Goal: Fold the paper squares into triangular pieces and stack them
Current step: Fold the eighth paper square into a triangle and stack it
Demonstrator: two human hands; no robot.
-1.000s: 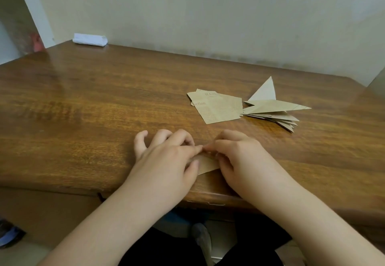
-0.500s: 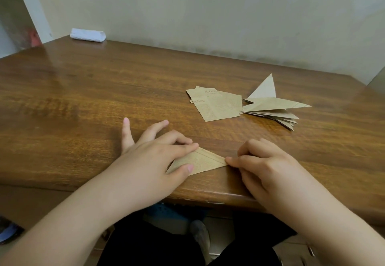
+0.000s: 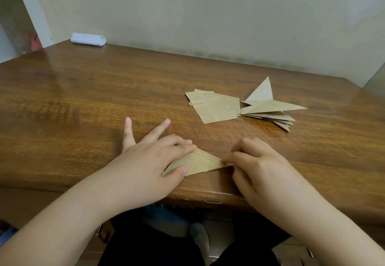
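A tan printed paper piece folded into a triangle [image 3: 200, 162] lies flat near the front edge of the wooden table [image 3: 83, 99]. My left hand [image 3: 145, 167] presses its left part with the index finger and thumb, the other fingers spread out on the wood. My right hand [image 3: 264, 172] has curled fingers and pinches the triangle's right corner between fingertip and thumb. Farther back lie a few unfolded paper squares [image 3: 214, 107]. Right beside them sits a loose stack of folded triangles [image 3: 270, 109], one flap standing up.
A small white folded bundle [image 3: 88, 39] lies at the table's far left corner by the wall. The table's front edge runs just under my wrists, with my dark-clothed legs and the floor below. A pale wall borders the table's far side.
My hands have moved apart, uncovering the folded triangle. The right hand slid right along the fold to the corner. The left hand's fingers have spread wider.
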